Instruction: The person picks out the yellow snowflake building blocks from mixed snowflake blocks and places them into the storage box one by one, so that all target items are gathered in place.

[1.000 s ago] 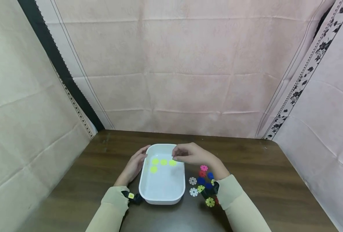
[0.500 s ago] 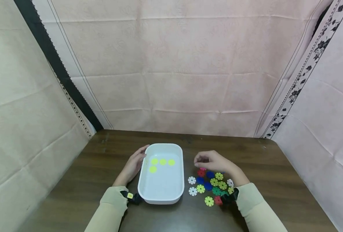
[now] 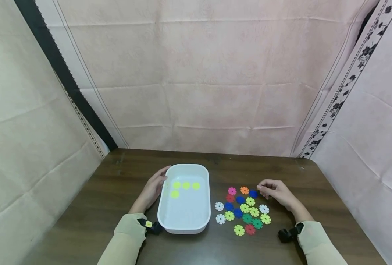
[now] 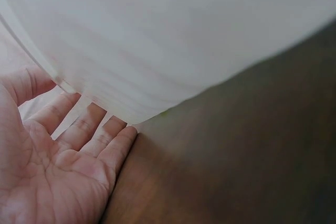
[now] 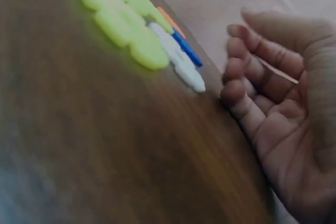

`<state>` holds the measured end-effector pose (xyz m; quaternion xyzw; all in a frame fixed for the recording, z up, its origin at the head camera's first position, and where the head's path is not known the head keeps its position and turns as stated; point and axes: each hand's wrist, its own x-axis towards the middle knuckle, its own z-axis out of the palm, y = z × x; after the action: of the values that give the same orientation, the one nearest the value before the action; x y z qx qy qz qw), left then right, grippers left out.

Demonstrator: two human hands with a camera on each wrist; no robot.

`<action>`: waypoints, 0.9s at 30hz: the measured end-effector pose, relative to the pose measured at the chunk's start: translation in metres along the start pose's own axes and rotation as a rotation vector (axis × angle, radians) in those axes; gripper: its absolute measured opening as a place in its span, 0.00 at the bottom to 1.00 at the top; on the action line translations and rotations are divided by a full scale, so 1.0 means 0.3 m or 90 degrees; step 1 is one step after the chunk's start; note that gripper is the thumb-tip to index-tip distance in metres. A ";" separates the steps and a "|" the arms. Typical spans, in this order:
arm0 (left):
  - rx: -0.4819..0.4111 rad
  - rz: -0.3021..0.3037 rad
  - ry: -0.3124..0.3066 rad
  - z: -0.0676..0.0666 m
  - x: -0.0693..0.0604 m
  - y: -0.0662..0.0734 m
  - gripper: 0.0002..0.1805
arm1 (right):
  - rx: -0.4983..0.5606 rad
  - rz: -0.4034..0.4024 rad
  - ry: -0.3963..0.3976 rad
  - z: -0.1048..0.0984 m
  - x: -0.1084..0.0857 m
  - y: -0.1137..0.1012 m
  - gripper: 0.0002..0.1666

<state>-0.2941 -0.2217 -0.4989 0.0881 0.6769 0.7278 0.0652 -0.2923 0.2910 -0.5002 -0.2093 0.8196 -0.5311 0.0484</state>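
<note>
The right hand [image 3: 277, 192] has swung rightward from over the pink flower-shaped plastic disc [image 3: 232, 191] to just beside a dark blue flower-shaped plastic disc [image 3: 253, 194]; its fingers bend loosely, thumb tip apart from them, with nothing visible between. The thin, notch-edged discs lie flat in a loose cluster right of the white rounded-rectangular tray [image 3: 184, 217], some touching: yellow-green, blue, white, red, green, one pink, one orange [image 3: 244, 190]. The tray is glossy, with four flat yellow circles [image 3: 186, 185] on its floor. The left hand [image 3: 152, 189] holds its left side, thumb at the rim, fingers slightly apart against the outer wall.
</note>
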 end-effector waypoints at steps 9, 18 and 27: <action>0.008 0.002 0.003 -0.001 0.007 -0.008 0.26 | -0.094 -0.079 -0.092 0.022 0.009 0.000 0.11; -0.004 -0.012 0.004 -0.005 0.009 -0.004 0.26 | -0.131 -0.086 -0.153 0.023 0.009 -0.027 0.13; -0.006 -0.008 0.005 -0.001 0.003 0.000 0.26 | -0.144 -0.075 -0.174 0.029 0.007 -0.029 0.12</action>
<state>-0.2951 -0.2218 -0.4989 0.0807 0.6741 0.7311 0.0673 -0.2892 0.2797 -0.4958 -0.3313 0.8464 -0.4037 0.1043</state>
